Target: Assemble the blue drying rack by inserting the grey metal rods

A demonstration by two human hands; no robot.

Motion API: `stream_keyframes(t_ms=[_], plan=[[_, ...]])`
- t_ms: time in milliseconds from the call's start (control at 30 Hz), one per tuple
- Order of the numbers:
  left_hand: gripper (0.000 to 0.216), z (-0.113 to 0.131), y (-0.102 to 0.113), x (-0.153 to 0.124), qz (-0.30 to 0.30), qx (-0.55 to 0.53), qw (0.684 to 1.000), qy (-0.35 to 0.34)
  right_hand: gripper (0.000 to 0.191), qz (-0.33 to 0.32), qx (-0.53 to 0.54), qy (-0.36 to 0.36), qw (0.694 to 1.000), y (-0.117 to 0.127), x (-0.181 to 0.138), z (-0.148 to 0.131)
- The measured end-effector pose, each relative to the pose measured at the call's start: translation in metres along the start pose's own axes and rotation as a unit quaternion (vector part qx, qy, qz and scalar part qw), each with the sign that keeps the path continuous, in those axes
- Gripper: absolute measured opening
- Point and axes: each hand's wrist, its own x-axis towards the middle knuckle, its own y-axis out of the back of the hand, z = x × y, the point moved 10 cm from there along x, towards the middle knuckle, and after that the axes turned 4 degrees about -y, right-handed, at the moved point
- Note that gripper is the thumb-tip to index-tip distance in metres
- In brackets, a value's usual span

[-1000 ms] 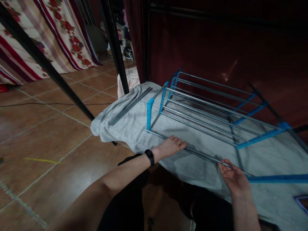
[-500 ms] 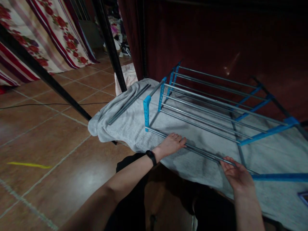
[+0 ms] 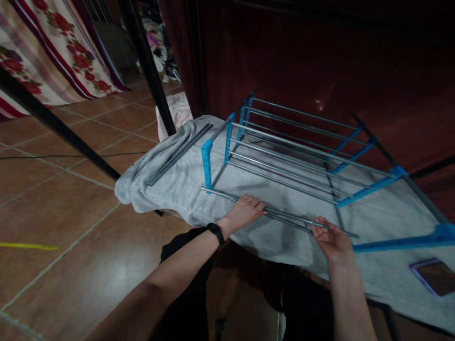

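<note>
A rack of blue plastic brackets and grey metal tubes (image 3: pixel 284 144) lies on a grey blanket (image 3: pixel 181 199). My left hand (image 3: pixel 247 209), with a black band on its wrist, is closed over a loose metal tube (image 3: pixel 289 217) at the rack's near side. Farther right along that tube, my right hand (image 3: pixel 330 234) pinches it from below with thumb and fingers. The tube's left end crosses the foot of a blue bracket (image 3: pixel 206 166). Its right end sticks out past my right hand, above the blanket. Another tube runs just below it, partly hidden by my hands.
Two loose tubes (image 3: pixel 179 154) lie on the blanket at the left. A phone (image 3: pixel 435 276) rests at the right, near a long blue bracket (image 3: pixel 401 242). Black metal posts (image 3: pixel 145 66) stand at the left. A yellow strip (image 3: pixel 28 246) lies on the tiled floor.
My right hand has raised the tube's right end, and it now stands apart from the tube below. The left end now pokes past the bracket. The view has shifted right, showing more of the phone.
</note>
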Motion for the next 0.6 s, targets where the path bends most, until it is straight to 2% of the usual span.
stream_keyframes(t_ms=[100, 300, 400, 500, 600], plan=[[0.026, 0.003, 0.0, 0.0, -0.001, 0.003, 1.0, -0.009, 0.016, -0.009, -0.008, 0.011, 1.0, 0.006, 0.004, 0.001], [0.01, 0.005, -0.009, -0.002, -0.058, -0.003, 0.998, -0.026, 0.009, -0.009, -0.014, 0.039, 0.999, 0.019, 0.01, -0.008], [0.007, -0.003, -0.009, -0.004, -0.054, -0.01, 0.998, -0.003, 0.009, -0.02, -0.01, 0.046, 0.999, 0.009, 0.008, -0.011], [0.02, -0.016, -0.005, -0.004, -0.023, -0.03, 0.999, 0.017, 0.011, -0.061, 0.002, 0.036, 0.997, -0.008, 0.005, -0.007], [0.027, -0.024, -0.005, -0.003, -0.012, -0.045, 0.999, 0.013, 0.012, -0.068, 0.022, 0.046, 0.996, -0.013, 0.003, -0.006]])
